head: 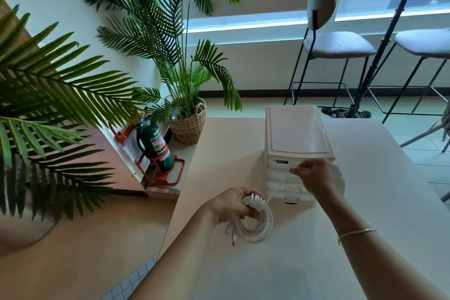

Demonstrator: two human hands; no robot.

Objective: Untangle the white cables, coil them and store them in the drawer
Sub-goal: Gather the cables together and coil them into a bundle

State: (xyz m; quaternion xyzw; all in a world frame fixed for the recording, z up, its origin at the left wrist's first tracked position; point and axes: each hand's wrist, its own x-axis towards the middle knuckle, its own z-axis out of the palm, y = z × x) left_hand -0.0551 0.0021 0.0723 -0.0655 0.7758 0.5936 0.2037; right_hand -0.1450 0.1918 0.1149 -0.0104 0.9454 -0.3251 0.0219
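Left hand (232, 204) curled around coiled white cables (254, 225), held above near table (365, 202). Right hand (314, 178) fingers pinch at top drawer front of white drawer unit (295, 134), just right of coil.

L hand (231, 204): fingers curled, gripping cable coil (255, 224), held low above table.
R hand (316, 178): arm extended fwd, fingertips pinched at drawer unit (295, 134) front.
R wrist: thin bracelet (355, 233).

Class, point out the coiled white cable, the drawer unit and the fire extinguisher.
coiled white cable (261, 229): head view, on the right side of the loop.
drawer unit (295, 133): head view, on its flat top.
fire extinguisher (155, 143): head view, on the green cylinder.
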